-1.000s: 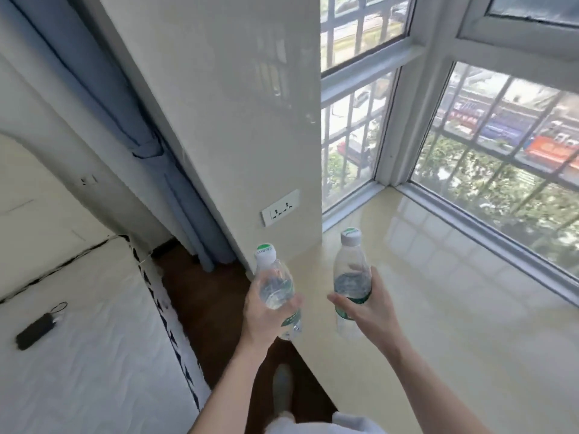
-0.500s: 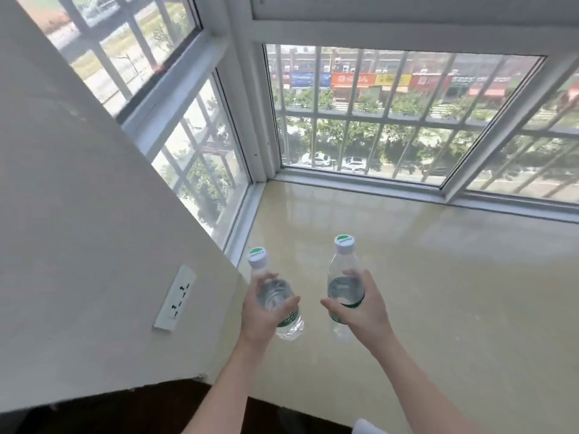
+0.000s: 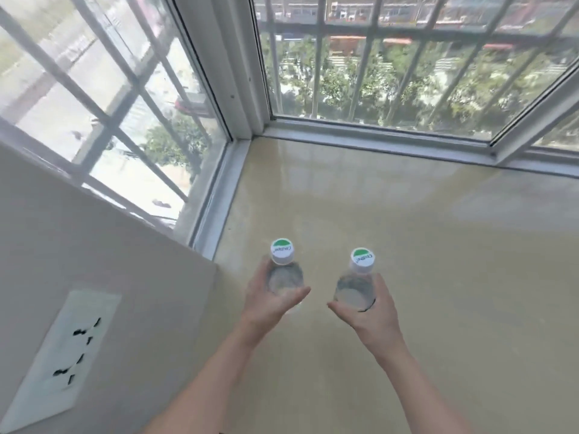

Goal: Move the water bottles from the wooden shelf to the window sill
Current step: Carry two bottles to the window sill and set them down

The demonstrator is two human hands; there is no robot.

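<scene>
Two clear water bottles with white and green caps stand upright over the beige window sill. My left hand is wrapped around the left bottle. My right hand is wrapped around the right bottle. I see both bottles from above, so their lower parts are hidden by my hands. Whether their bases touch the sill I cannot tell. The wooden shelf is out of view.
Barred windows close the sill at the back and on the left. A white wall with a power socket stands at the left. The sill surface stretches wide to the right and toward the back.
My view has swung further over the sill and tilted down. Both hands have carried the bottles forward over the sill, and I now see them from above.
</scene>
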